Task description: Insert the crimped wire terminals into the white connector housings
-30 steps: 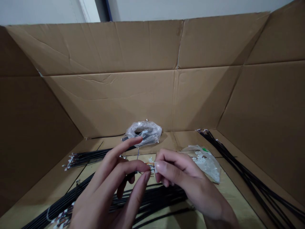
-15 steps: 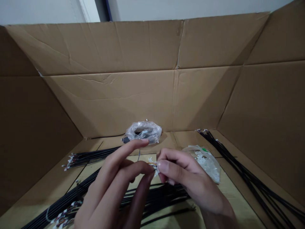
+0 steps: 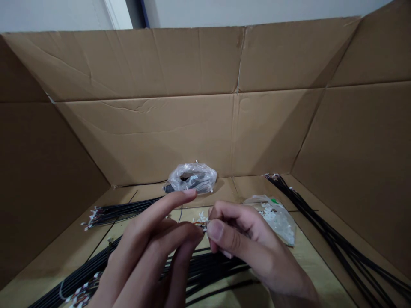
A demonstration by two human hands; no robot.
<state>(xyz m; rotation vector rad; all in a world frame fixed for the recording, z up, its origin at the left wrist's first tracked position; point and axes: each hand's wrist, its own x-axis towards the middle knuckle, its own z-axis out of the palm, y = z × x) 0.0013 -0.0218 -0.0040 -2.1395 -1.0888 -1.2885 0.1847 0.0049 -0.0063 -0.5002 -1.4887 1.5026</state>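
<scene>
My left hand [image 3: 150, 252] pinches thin coloured wires [image 3: 199, 223], orange and dark, between thumb and a fingertip, with its index finger stretched out above. Facing it, my right hand [image 3: 250, 244] is closed, thumb against fingers, at a small white connector [image 3: 206, 226] where the wires end. Most of that connector is hidden by the right thumb. Just behind the fingertips, several loose white connectors [image 3: 201, 215] lie on the board. Black cables [image 3: 212, 269] are spread beneath both hands.
A clear bag of white pieces [image 3: 278, 220] lies to the right, and a plastic-wrapped bundle [image 3: 191, 177] at the back. Black cable bundles lie left [image 3: 123, 209], lower left [image 3: 77, 267] and right [image 3: 321, 226]. Cardboard walls [image 3: 167, 132] enclose the workspace.
Both hands have shifted slightly left in view, still meeting at the wires and connector. The left fingertips sit a little nearer the right thumb.
</scene>
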